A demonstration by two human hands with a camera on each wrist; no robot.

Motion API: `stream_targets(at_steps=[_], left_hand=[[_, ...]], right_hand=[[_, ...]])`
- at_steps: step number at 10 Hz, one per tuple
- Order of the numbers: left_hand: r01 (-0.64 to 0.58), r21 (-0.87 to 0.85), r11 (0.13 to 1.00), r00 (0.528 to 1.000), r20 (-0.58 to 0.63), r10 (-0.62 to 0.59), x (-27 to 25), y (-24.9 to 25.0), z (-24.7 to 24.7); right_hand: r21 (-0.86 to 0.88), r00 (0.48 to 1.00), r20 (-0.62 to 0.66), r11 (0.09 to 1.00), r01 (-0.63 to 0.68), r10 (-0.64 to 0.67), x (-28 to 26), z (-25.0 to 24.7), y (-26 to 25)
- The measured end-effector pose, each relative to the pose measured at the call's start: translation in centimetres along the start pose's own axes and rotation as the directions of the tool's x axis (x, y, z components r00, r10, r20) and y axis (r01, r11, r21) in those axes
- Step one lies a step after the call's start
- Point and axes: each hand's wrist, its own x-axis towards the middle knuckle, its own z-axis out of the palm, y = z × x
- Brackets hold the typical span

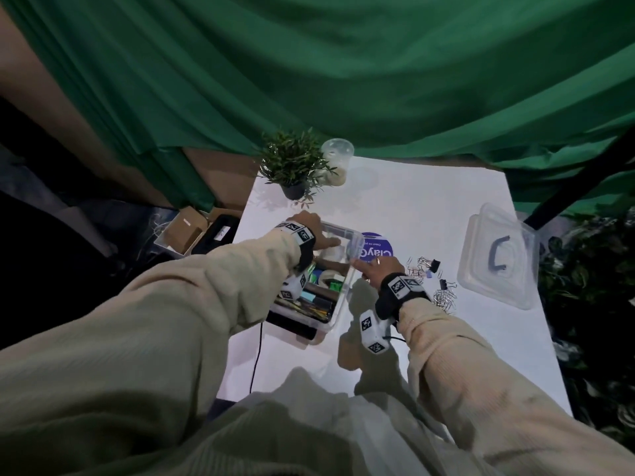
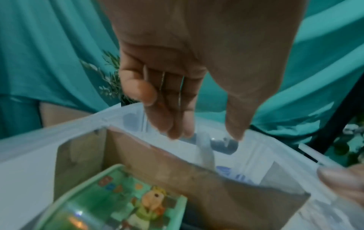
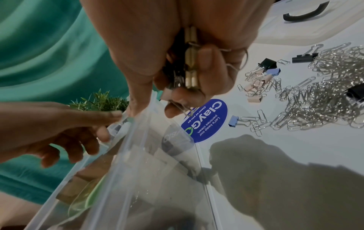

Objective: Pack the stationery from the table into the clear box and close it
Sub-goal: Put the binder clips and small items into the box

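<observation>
Green cloth (image 1: 343, 80) hangs in folds behind a white table (image 1: 429, 207). The box (image 1: 338, 305) on it is clear plastic, and so is its lid (image 1: 494, 259), which carries a dark grey handle. Inside the box sits a pale green case (image 2: 118, 200) printed with a cartoon figure and small coloured squares (blurred in the left wrist view). A round blue sticker (image 3: 206, 121) has white lettering and a green mark. The loose paper clips (image 3: 325, 99) are silver; the binder clips (image 3: 269, 68) are black, light blue and pale pink. Both sleeves (image 1: 171, 321) are cream, and the wrist bands (image 1: 400, 290) are black with black-and-white square patterns.
</observation>
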Motion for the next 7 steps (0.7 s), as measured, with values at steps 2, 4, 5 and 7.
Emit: stream_targets(at_steps=[2, 4, 5, 7], left_hand=[[0.0, 0.164, 0.986, 0.999, 0.047, -0.007, 0.1, 2.1, 1.0], [0.061, 0.171, 0.983, 0.997, 0.033, -0.068, 0.5, 2.2, 2.0], [0.06, 0.157, 0.986, 0.997, 0.034, -0.066, 0.6, 1.9, 2.4], [0.021, 0.054, 0.998, 0.999, 0.031, -0.023, 0.6, 0.4, 2.1]], right_hand=[[0.05, 1.0, 0.013, 0.999, -0.02, 0.02, 0.0, -0.4, 0.0], [0.006, 1.0, -0.018, 1.0, -0.014, 0.014, -0.5, -0.7, -0.5], [-0.07, 1.0, 0.014, 0.997, 0.018, -0.017, -0.4, -0.9, -0.8], [0.101, 1.0, -0.017, 0.995, -0.022, 0.024, 0.5, -3.2, -2.1]])
